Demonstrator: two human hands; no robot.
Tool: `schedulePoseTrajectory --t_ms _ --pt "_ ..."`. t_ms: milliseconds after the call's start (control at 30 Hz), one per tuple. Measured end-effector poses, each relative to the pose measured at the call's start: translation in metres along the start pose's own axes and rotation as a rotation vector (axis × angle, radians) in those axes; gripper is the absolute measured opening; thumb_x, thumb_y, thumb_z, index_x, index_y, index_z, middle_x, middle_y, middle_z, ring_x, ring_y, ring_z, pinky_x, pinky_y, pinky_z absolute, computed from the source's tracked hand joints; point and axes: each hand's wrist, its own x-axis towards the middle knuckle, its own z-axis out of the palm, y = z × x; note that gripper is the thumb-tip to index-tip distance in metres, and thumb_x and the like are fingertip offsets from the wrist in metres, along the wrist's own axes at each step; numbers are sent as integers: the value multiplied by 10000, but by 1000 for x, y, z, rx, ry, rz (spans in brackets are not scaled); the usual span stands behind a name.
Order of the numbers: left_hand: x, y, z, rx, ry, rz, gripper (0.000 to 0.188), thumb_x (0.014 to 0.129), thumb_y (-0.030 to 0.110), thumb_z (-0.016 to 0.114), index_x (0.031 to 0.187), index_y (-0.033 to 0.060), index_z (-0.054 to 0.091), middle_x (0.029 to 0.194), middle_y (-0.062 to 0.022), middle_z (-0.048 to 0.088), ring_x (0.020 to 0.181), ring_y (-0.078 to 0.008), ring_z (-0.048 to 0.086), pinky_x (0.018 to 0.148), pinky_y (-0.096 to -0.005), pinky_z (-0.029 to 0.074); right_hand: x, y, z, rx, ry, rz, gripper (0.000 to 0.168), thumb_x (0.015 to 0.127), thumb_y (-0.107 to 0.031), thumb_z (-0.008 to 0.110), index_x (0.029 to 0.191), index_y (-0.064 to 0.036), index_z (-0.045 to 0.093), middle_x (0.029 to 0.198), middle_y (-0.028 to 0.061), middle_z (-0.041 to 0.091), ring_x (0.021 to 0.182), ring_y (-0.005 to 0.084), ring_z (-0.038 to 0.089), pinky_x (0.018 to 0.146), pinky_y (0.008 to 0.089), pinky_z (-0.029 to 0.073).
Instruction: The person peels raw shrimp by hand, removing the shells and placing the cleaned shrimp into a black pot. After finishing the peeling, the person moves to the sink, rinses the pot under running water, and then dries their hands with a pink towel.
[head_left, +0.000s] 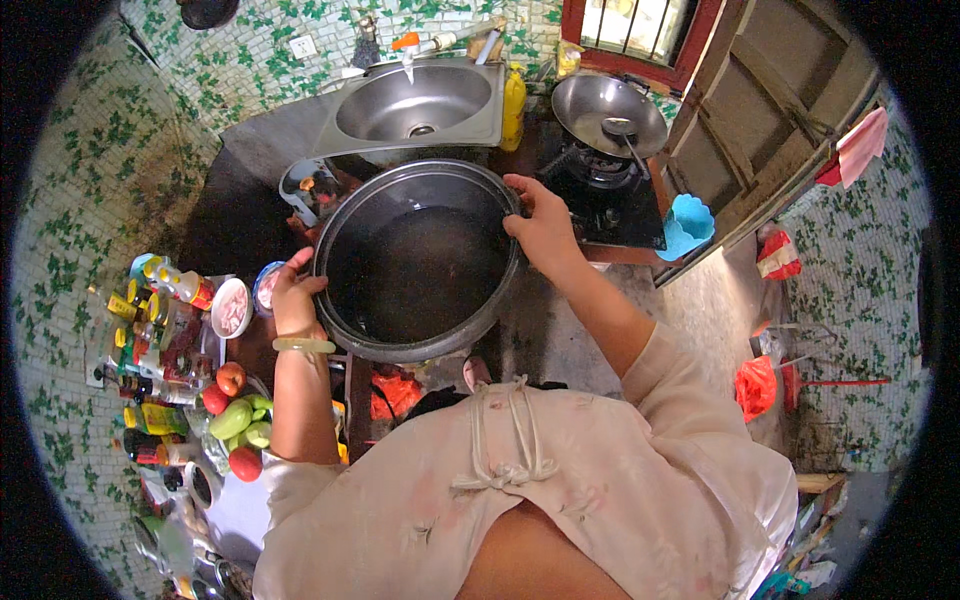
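Observation:
A large round black basin (420, 345) is held up in front of my body, tilted a little. My left hand (294, 292), with a pale bangle at the wrist, grips its rim on the left. On the upper right side, my right hand (541, 225) has its thumb and fingers over the same rim. The dark inside carries a bright glint; whether water lies in it I cannot tell. Just beyond the basin is a stainless steel sink (412, 101) under a tap with an orange handle (406, 43).
A wok (607, 112) with a ladle sits on the gas stove (600, 217) at right. Left are a bowl of meat (231, 308), several seasoning bottles (154, 420) and apples (231, 379). A bin with scraps (307, 191) stands behind the basin. A wooden door (765, 112) borders the right.

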Motion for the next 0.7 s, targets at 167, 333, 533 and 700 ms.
schedulePoseTrajectory --t_ms 167,333,533,700 --pt "72 2 5 -88 0 -18 505 633 -126 471 1131 -50 520 932 -105 615 815 -204 590 763 -289 465 56 37 36 39 40 -30 504 630 -21 591 1131 -10 539 947 160 617 812 236 589 762 304 458" --pt "146 3 -5 -119 -79 -45 444 634 -136 448 1065 -72 536 969 -107 605 818 -216 589 775 -291 465 110 46 63 18 19 28 507 610 -45 602 1113 -14 550 842 130 606 779 233 586 738 299 460" --pt "205 19 -3 -74 5 -76 563 633 -99 459 1190 -22 491 951 -123 627 791 -244 605 739 -333 499 171 51 92 82 -95 80 516 666 27 581 1178 0 513 835 82 554 760 160 534 719 272 431" --pt "240 41 -1 50 47 -20 535 639 -93 487 1167 -16 523 946 -87 623 798 -205 583 742 -290 469 217 74 119 226 -172 152 497 713 1 585 1200 -3 487 804 67 567 693 152 538 629 271 426"
